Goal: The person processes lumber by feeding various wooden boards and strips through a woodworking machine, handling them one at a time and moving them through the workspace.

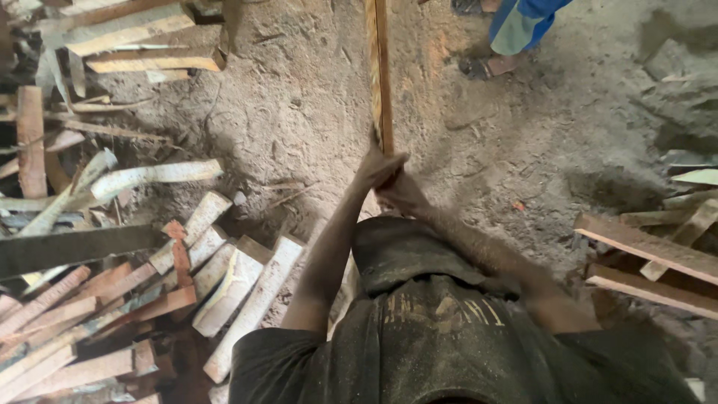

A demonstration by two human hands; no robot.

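A long narrow wooden plank [380, 71] runs from my hands away to the top edge of the view, seen edge-on above the sawdust-covered ground. My left hand [379, 165] grips its near end from the left side. My right hand [402, 192] is closed around the same end just below and to the right. Both arms reach forward from my dark, dusty shirt [441, 337], which fills the bottom of the view. The plank's far end is cut off by the frame.
A heap of short wood offcuts [187, 277] lies at lower left, with more boards [127, 37] at top left. Planks [651, 254] lie at the right. Another person's foot and blue trouser leg [516, 30] stand at the top right on the dirt floor [523, 135].
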